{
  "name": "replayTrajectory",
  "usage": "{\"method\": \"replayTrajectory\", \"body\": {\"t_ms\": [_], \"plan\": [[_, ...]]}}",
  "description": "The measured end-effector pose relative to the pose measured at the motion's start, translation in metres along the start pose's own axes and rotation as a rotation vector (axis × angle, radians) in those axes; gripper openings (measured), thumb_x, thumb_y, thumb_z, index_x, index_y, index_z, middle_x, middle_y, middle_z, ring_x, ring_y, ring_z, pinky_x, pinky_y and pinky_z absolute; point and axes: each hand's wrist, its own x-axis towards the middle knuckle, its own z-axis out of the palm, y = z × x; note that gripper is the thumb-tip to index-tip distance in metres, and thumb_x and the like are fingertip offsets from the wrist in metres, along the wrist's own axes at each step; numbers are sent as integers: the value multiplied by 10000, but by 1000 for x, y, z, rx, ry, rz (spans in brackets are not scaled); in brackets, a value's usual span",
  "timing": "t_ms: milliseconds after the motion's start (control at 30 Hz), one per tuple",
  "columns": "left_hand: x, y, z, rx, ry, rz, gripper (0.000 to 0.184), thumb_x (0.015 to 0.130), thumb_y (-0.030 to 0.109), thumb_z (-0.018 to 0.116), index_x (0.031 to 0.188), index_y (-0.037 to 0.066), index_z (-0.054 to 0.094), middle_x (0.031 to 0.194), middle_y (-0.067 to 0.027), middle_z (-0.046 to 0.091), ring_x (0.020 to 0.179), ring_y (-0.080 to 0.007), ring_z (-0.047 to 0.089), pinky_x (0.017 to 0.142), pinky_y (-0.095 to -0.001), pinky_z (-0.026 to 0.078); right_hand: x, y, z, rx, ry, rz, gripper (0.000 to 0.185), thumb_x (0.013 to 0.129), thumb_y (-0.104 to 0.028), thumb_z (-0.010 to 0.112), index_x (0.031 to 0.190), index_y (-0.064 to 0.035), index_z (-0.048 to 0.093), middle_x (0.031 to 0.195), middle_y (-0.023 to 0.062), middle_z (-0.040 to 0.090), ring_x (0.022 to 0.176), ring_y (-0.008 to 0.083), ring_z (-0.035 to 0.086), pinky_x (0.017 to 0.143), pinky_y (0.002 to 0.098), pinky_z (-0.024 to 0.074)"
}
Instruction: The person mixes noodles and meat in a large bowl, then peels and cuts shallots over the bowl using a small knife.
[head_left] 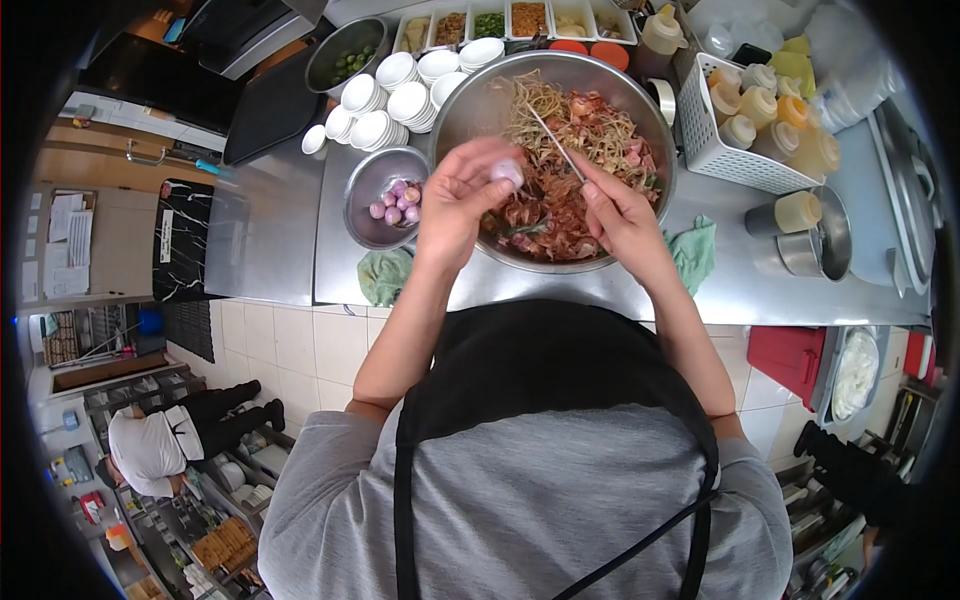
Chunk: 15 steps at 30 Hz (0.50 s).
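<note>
My left hand (pixel 462 196) grips a peeled shallot (pixel 507 174) between thumb and fingers, over the left side of a large steel bowl (pixel 455 112). In my right hand (pixel 618 210) is a small knife (pixel 556 142), its thin blade slanting up and to the left. Beneath both hands the bowl holds brown, stringy roots and reddish skins (pixel 590 130). To the left of my left hand, a smaller steel bowl (pixel 357 222) contains several purple shallots (pixel 397 203). The blade and the shallot are apart.
Stacked white cups (pixel 375 130) stand behind the small bowl. A white basket of squeeze bottles (pixel 735 165) is at the right. Green cloths (pixel 385 277) (pixel 692 252) lie near the counter's front edge. Trays of ingredients (pixel 490 25) line the back. Another person (pixel 155 445) stands at the far left.
</note>
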Motion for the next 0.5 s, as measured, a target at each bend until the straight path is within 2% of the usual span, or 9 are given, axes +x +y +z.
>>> {"method": "replayTrajectory", "body": {"t_ms": [33, 100, 200, 233, 300, 333, 400, 467, 500], "plan": [[1, 1, -5, 0, 0, 0, 406, 702, -82, 584, 1083, 0, 470, 1038, -116, 566, 949, -158, 534, 810, -260, 436, 2, 5, -4, -56, 36, -9, 345, 882, -151, 425, 1225, -125, 443, 555, -31, 376, 498, 52, 353, 478, 189, 328], [4, 6, -25, 76, 136, 60, 393, 714, -77, 573, 1086, -6, 470, 1042, -119, 565, 949, -157, 534, 811, -258, 435, 3, 14, -10, -113, 70, -19, 348, 881, -146, 425, 1228, -135, 440, 561, -27, 381, 495, 54, 349, 481, 186, 329], [8, 14, -71, 458, 344, 89, 371, 696, -30, 608, 1052, 17, 515, 1060, -115, 564, 934, -176, 544, 767, -270, 434, 1, 22, -21, -256, 101, 2, 355, 900, -137, 378, 1254, -131, 405, 586, -41, 346, 490, 33, 331, 447, 173, 316], [9, 12, -85, 458, 344, 90, 371, 696, -30, 608, 1052, 17, 515, 1060, -115, 564, 934, -176, 544, 767, -270, 434, -1, 23, -24, -224, 102, 11, 355, 889, -128, 402, 1242, -155, 422, 604, -28, 381, 504, 48, 345, 478, 182, 333], [9, 9, -98, 1171, 450, 333, 269, 643, -14, 633, 904, 41, 603, 990, -101, 593, 884, -204, 550, 750, -305, 430, -2, 22, -24, -191, 101, 18, 359, 877, -119, 427, 1230, -179, 440, 623, -16, 415, 517, 63, 359, 510, 191, 350], [9, 7, -95, 1171, 452, 334, 269, 643, -14, 633, 904, 41, 603, 990, -101, 593, 884, -204, 550, 750, -305, 430, -3, 21, -23, -180, 98, 16, 357, 877, -119, 427, 1228, -178, 442, 626, -14, 419, 526, 64, 365, 513, 197, 353], [7, -7, -74, 1404, 208, 306, 146, 608, 10, 637, 745, 60, 639, 879, -82, 618, 851, -222, 539, 756, -331, 422, -4, 19, -22, -171, 91, 13, 355, 877, -118, 427, 1227, -178, 445, 630, -13, 422, 535, 66, 372, 515, 202, 357], [11, -24, -51, 1584, -80, 203, 65, 649, 54, 596, 690, 56, 646, 795, -88, 624, 868, -229, 532, 741, -334, 433, -5, 18, -22, -198, 33, 42, 355, 876, -124, 429, 1230, -152, 438, 639, -11, 430, 546, 63, 380, 513, 203, 357], [15, -34, -42, 1582, -77, 206, 65, 649, 54, 596, 690, 56, 646, 795, -88, 624, 868, -229, 532, 741, -334, 433, -5, 16, -21, -202, 32, 40, 355, 876, -124, 429, 1230, -152, 438, 639, -11, 430, 546, 63, 380, 513, 203, 357]]}}
